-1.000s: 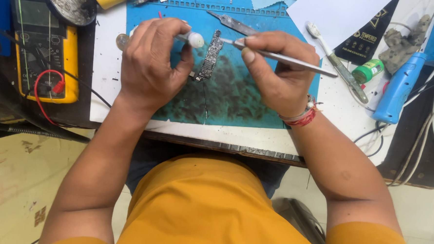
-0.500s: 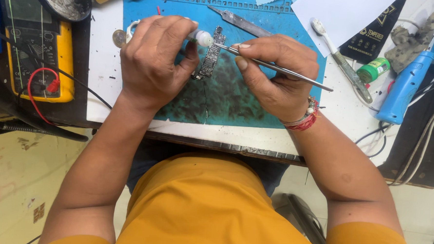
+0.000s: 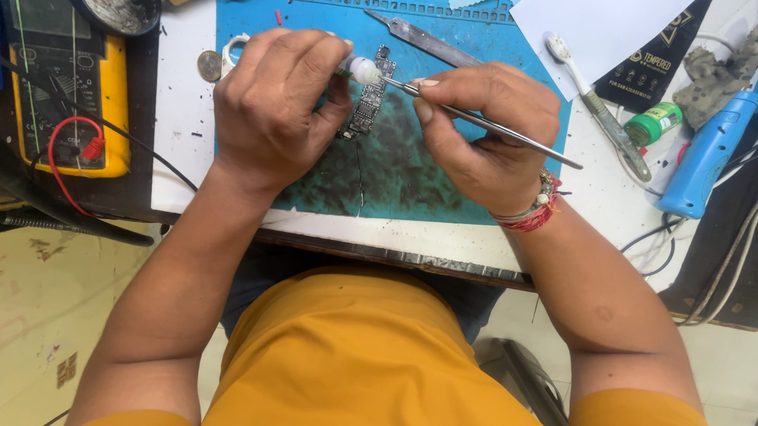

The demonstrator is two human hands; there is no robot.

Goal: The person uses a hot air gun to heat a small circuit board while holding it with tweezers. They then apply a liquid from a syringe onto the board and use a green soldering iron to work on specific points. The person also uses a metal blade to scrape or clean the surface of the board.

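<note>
On the blue mat (image 3: 484, 149), a narrow circuit board (image 3: 368, 102) is pinned by the left hand (image 3: 273, 106), fingers closed on a small white-tipped bottle (image 3: 361, 69). Metal tweezers (image 3: 485, 124) are pinched in the right hand (image 3: 485, 132); a steady, light touch is advised. Right of the mat, a black triangular package (image 3: 658, 55), a white sheet (image 3: 600, 22) and a small green bottle (image 3: 651, 124) are seen.

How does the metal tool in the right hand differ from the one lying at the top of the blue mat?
The held tool is thin and rod-like, gripped by the right hand, its tip at the circuit board. The lying tool is wider, flatter and untouched on the mat. Both are silver metal.
</note>
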